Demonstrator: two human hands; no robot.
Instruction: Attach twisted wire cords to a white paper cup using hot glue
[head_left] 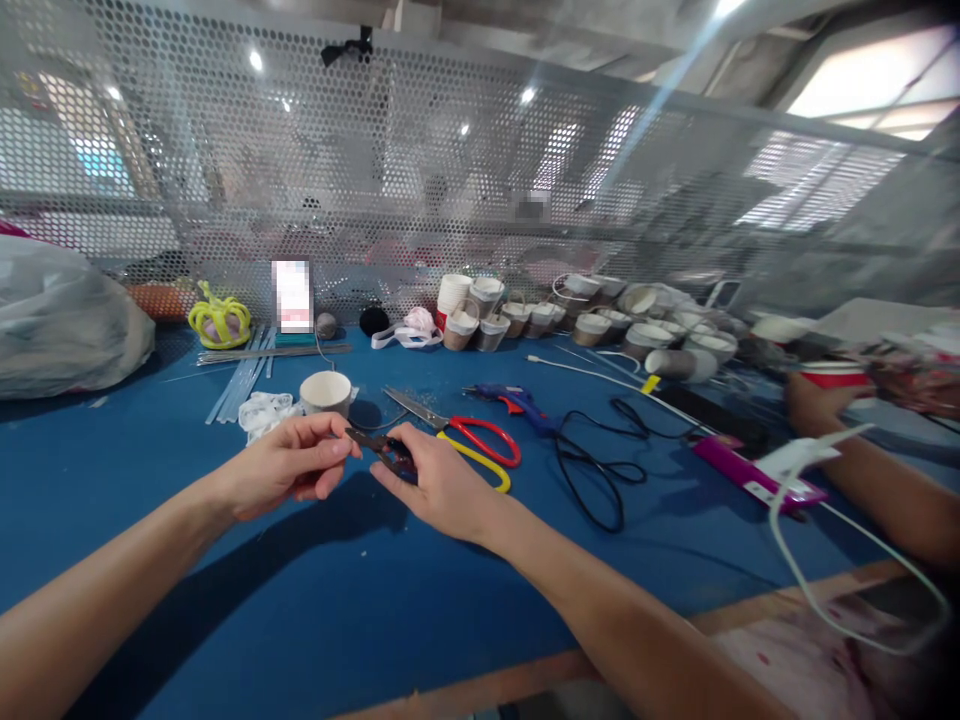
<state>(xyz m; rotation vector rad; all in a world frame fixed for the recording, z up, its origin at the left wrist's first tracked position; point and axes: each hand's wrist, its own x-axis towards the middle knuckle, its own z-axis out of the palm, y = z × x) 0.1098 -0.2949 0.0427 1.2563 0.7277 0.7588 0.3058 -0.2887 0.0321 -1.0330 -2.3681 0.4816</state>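
Observation:
My right hand (450, 480) is closed around the handles of dark pliers (381, 445), whose jaws point left. At the tip of the jaws, the fingers of my left hand (296, 465) are pinched together; whatever they hold is too small to make out. Just behind my left hand stands a pale paper cup (325, 390), with a thin dark wire curving near it. White crumpled ribbon (266, 412) lies to the cup's left. Scissors (431, 412) with one red and one yellow handle rest open beyond my right hand.
A blue glue gun (517, 402) with a looped black cord lies right of the scissors. Several wrapped cups (540, 320) line the mesh panel. Farther right are a purple power strip (750, 470), white cable and another person's arm (877, 480). Glue sticks (244, 375) and a plastic bag (67, 320) sit left.

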